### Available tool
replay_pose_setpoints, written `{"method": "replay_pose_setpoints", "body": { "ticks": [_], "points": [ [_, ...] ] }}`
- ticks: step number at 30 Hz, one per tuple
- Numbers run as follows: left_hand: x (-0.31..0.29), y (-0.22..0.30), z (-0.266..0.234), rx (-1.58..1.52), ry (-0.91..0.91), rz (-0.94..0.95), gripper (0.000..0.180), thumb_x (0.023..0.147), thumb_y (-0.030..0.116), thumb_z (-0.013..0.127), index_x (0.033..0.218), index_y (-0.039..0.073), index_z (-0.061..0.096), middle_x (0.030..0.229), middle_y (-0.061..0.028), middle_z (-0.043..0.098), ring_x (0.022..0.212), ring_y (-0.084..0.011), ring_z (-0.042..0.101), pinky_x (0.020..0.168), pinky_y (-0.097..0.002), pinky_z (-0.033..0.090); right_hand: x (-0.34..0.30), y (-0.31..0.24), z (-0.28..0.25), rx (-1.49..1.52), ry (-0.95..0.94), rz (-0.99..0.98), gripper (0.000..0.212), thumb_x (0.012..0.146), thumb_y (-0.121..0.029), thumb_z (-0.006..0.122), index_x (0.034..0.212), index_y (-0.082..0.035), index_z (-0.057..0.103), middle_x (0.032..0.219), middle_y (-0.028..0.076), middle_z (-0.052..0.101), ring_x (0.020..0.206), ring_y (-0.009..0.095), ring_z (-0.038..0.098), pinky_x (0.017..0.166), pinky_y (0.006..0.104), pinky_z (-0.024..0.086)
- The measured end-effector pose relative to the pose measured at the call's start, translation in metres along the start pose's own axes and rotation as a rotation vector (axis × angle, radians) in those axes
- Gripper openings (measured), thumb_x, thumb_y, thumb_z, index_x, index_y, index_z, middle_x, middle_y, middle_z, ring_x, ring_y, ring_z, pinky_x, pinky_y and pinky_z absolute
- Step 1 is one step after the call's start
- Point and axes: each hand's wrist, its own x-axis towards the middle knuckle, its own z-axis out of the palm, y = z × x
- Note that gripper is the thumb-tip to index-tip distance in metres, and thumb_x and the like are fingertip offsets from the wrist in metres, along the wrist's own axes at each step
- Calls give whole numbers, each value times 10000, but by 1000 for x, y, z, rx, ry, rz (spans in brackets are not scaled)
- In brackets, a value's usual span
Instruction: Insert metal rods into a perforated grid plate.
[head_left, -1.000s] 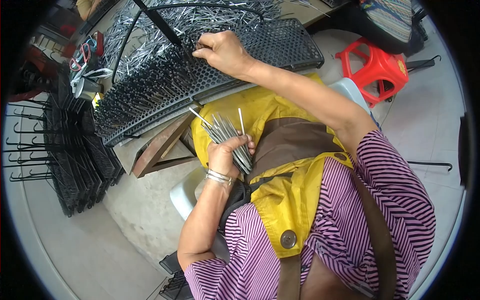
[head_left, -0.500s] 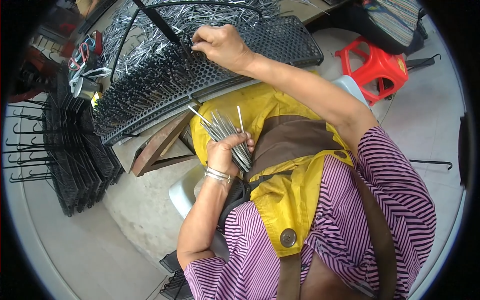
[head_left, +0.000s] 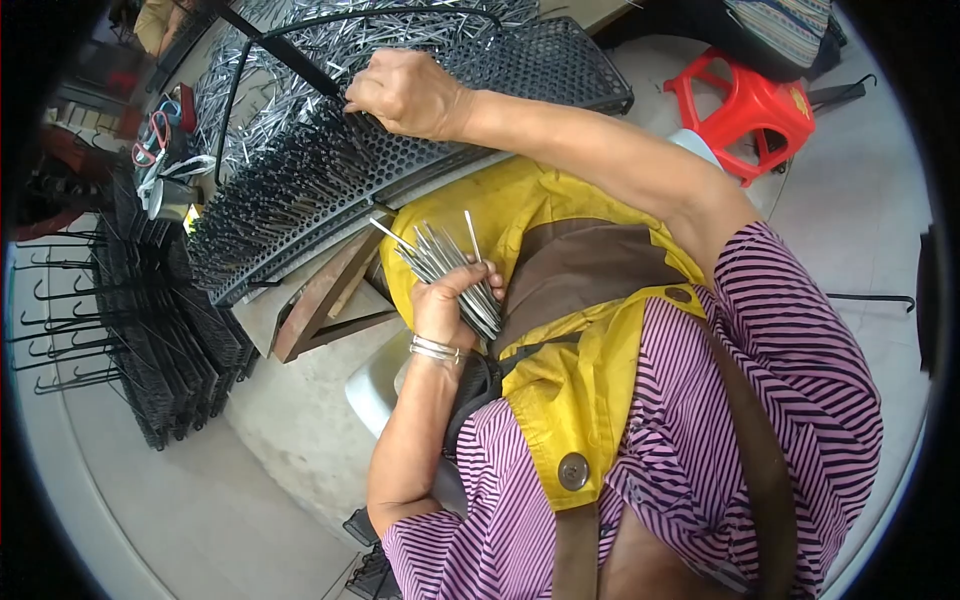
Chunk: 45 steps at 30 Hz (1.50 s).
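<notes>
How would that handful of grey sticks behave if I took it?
The grey sticks are probably stiff, fanning straight out of the left hand. They'd probably slide apart, since no tie shows. Being so thin, each is likely light.

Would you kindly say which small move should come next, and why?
Probably the right hand should move to the bundle of thin silver metal strips and take one: the left hand holds many, and bare holes show beside the upright dark rods in the black perforated metal rack. I cannot tell whether the right hand is empty.
</notes>
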Motion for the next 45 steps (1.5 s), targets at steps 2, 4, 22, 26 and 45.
{"method": "replay_pose_setpoints", "body": {
  "ticks": [2,4,22,26,45],
  "points": [
    [0,0,0,9,1,0,173,684,-54,548,839,-33,474,730,-145,559,623,-245,560,534,-349,489,-1,0,1,-9,-37,-7,104,667,-115,638,693,-37,575,687,53,590,688,199,542,605,305,454],
    [-1,0,2,-40,12,22,185,658,-67,572,813,-52,472,683,-159,558,565,-250,565,491,-328,485,-7,0,0,-155,-226,-48,106,676,-108,632,716,-24,581,743,83,595,766,225,530,654,322,450],
    [0,-3,-2,-23,-26,6,180,674,-61,554,836,-29,483,728,-144,560,623,-252,558,547,-360,492,11,-6,20,223,-40,293,112,660,-105,637,734,-50,573,678,67,583,678,236,550,625,343,463],
    [0,-4,1,-15,-45,51,187,670,-67,552,835,-20,477,725,-147,555,618,-252,555,544,-358,490,5,-8,17,213,-14,191,103,649,-83,645,650,-50,547,653,59,556,638,214,513,591,326,440],
    [-12,-1,9,13,-34,149,244,654,-41,568,886,-29,490,704,-128,567,602,-247,573,550,-343,497,-70,-94,-75,1127,-193,1119,62,705,-15,590,744,21,557,577,43,558,502,71,522,452,218,418]
  ]
}}
